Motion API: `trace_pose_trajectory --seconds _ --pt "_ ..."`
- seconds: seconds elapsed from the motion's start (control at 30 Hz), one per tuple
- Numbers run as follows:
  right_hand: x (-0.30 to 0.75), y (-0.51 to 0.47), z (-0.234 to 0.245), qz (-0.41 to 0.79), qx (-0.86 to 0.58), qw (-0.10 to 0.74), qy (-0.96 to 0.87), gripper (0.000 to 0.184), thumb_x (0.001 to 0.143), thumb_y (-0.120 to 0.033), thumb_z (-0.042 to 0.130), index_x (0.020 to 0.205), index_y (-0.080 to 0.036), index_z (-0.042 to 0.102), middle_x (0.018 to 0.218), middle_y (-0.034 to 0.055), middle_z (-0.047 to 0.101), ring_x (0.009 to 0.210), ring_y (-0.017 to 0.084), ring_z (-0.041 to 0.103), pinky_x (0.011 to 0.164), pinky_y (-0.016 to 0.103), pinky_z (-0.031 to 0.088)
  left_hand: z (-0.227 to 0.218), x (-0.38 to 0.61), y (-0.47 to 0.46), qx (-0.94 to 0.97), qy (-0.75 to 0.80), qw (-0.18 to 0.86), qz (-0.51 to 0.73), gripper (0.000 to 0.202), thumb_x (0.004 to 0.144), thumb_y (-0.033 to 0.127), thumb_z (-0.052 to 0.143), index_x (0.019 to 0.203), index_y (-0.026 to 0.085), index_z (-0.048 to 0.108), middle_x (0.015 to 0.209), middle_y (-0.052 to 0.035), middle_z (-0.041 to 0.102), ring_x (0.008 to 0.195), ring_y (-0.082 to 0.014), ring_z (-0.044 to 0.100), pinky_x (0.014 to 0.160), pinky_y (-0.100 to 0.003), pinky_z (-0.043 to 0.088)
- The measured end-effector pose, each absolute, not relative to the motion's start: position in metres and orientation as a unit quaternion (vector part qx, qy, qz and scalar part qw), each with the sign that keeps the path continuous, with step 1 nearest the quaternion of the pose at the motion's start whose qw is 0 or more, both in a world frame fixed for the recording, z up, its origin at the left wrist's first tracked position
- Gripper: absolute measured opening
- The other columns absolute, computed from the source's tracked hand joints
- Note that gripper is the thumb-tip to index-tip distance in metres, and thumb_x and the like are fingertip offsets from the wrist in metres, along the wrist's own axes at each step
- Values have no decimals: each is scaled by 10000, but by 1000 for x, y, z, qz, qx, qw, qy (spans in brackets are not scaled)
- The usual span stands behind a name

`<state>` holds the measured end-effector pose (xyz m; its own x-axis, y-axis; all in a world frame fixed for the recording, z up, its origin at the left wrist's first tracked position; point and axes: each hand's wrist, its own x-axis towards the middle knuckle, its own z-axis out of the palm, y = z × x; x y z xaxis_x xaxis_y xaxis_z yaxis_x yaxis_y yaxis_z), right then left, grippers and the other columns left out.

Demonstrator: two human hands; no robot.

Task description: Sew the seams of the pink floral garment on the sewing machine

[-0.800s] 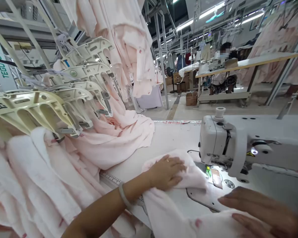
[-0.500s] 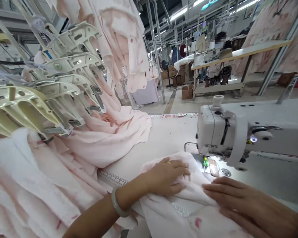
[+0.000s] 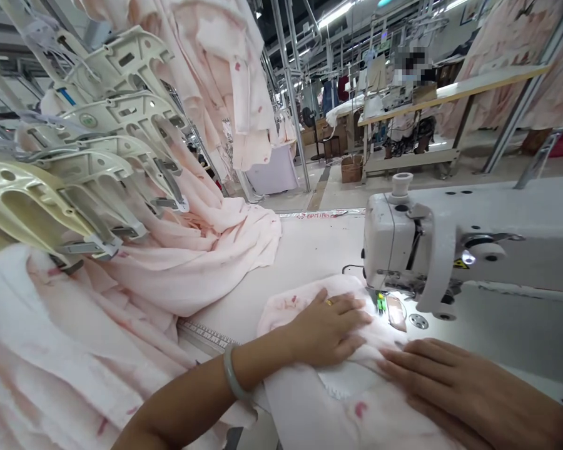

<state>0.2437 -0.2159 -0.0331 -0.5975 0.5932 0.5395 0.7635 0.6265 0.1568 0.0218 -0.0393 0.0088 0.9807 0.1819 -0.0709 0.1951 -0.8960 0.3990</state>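
Note:
Pale pink fabric with small red marks [image 3: 300,400] lies on the sewing table, its far edge close to the needle area of a white sewing machine [image 3: 388,244]. My left hand [image 3: 331,331] rests flat on the cloth with fingers spread, just left of the presser foot. Fingers outstretched and close together, my right hand [image 3: 455,381] lies on the cloth's right edge, nearer to me; its thumb is hidden. Between the hands the fabric is rumpled, and part of a printed measuring scale [image 3: 334,390] shows beside a fold.
At the left, several cream hanger clamps [image 3: 98,165] hold pink garments [image 3: 206,269] that drape onto the table. More garments [image 3: 244,81] hang behind them. Another workbench [image 3: 455,97] with a person stands farther back. A ruler strip [image 3: 206,331] runs along the table.
My left hand has slid a little toward the needle with the fabric, and more of its red-marked part shows behind the wrist. The whole view has shifted slightly.

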Motion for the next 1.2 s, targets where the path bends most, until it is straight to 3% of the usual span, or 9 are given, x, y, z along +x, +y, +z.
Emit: trace_pose_trajectory --seconds 0.23,0.37,0.53,0.67,0.77,0.9,1.2 --pt "248 -216 -17 -161 -460 275 -829 342 1134 -405 536 1348 -262 762 1226 12 821 992 221 811 828 326 688 9 53 -15 979 33 198 -16 437 1076 398 508 1462 203 570 1584 -153 612 1565 -279 497 1359 -540 266" --pt "253 -217 -18 -160 -473 284 -819 355 1124 -437 555 1370 -280 756 1236 7 819 1005 229 804 821 342 687 8 51 -14 983 19 184 4 407 1078 384 508 1430 196 587 1528 -158 650 1511 -287 551 1346 -528 287" --pt "255 -221 -26 -166 -445 253 -843 393 1110 -369 553 1452 -254 711 1362 2 771 1077 242 792 839 377 684 3 43 -15 991 -33 119 50 411 1072 393 532 1391 145 605 1538 -205 617 1493 -310 552 1314 -565 334" --pt "252 -219 -20 -164 -438 265 -843 372 1140 -350 514 1433 -233 711 1297 34 799 991 217 798 816 361 663 2 42 -19 988 -108 48 101 295 1109 275 479 1286 159 684 1408 -146 709 1406 -250 608 1316 -469 332" --pt "252 -215 -16 -158 -455 293 -826 317 1155 -352 503 1346 -247 734 1215 6 825 929 186 795 779 341 642 2 44 -22 984 -160 30 78 290 1099 197 476 1266 149 708 1286 -107 769 1244 -207 682 1213 -373 422" --pt "257 -212 -19 -146 -469 277 -826 275 1134 -384 541 1254 -263 756 1196 3 829 942 198 798 762 348 635 3 45 -25 985 -161 33 53 294 1036 158 524 1247 126 726 1216 -104 786 1099 -214 701 1107 -355 487" --pt "258 -210 -19 -165 -466 251 -832 316 1142 -430 519 1316 -237 700 1153 -4 837 915 210 790 745 368 603 -4 39 -23 984 -140 47 98 324 1083 184 445 1236 153 728 1384 -67 764 1267 -210 701 1138 -355 487"
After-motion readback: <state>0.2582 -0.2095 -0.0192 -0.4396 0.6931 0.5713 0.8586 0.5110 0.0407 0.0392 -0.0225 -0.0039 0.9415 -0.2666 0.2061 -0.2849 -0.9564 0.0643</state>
